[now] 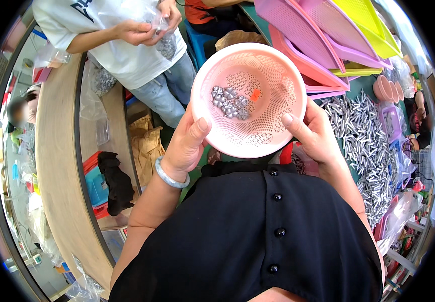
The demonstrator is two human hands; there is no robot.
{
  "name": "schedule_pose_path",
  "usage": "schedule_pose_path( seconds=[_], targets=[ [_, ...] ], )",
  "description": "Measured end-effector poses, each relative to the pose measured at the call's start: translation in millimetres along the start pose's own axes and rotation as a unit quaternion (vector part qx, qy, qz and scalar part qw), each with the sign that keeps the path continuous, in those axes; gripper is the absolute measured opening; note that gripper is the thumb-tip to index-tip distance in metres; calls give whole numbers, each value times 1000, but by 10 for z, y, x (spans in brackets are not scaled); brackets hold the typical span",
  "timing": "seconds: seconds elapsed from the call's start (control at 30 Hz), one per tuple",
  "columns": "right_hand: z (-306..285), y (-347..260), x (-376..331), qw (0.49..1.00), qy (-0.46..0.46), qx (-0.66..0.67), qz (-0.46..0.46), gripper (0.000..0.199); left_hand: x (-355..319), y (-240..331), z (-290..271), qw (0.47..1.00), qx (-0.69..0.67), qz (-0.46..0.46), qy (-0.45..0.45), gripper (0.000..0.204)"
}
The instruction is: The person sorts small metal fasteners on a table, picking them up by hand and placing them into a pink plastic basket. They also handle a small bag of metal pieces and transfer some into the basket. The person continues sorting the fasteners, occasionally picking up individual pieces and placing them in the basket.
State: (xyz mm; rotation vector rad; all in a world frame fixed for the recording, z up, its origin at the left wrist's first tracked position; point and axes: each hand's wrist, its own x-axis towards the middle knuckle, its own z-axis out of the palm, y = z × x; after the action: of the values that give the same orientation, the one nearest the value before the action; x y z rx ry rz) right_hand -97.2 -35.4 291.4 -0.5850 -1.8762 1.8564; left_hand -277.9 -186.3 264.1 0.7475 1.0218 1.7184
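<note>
Both my hands hold a round pink perforated basket (272,128) in front of my body. My left hand (187,143) grips its left rim with the thumb over the edge, and a pale bangle sits on that wrist. My right hand (315,133) grips the right rim the same way. Inside the basket lies a small cluster of grey metal flower-shaped parts (230,102) and one small orange piece (255,94).
A large heap of grey metal pins (366,136) covers the green table at right. Pink, purple and yellow trays (328,35) are stacked behind it. Another person in a white shirt (127,45) stands at upper left handling a clear bag. A wooden counter (56,166) curves along the left.
</note>
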Motion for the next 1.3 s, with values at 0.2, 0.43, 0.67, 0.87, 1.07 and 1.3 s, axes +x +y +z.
schedule_pose_path(
  seconds=[0.2, 0.43, 0.67, 0.87, 1.07, 1.3],
  targets=[
    [18, -1, 5, 1000, 3, 12, 9, 47, -4, 8, -4, 1000, -5, -2, 3, 87],
    [33, -7, 17, 1000, 0, 4, 9, 46, -15, 7, -12, 1000, -10, 3, 6, 87],
    [45, -8, 19, 1000, -5, -1, 4, 46, -20, -6, -38, 1000, -13, 7, 1, 85],
    [48, -9, 21, 1000, -12, 9, 10, 46, -32, 7, -41, 1000, -14, 0, 2, 85],
    [44, 2, 16, 1000, -5, 0, 9, 46, -40, 15, -45, 1000, -12, 3, -2, 83],
    [3, -195, 129, 859, 157, -369, -317, 41, -35, -12, -87, 1000, -28, -2, 2, 74]
  ],
)
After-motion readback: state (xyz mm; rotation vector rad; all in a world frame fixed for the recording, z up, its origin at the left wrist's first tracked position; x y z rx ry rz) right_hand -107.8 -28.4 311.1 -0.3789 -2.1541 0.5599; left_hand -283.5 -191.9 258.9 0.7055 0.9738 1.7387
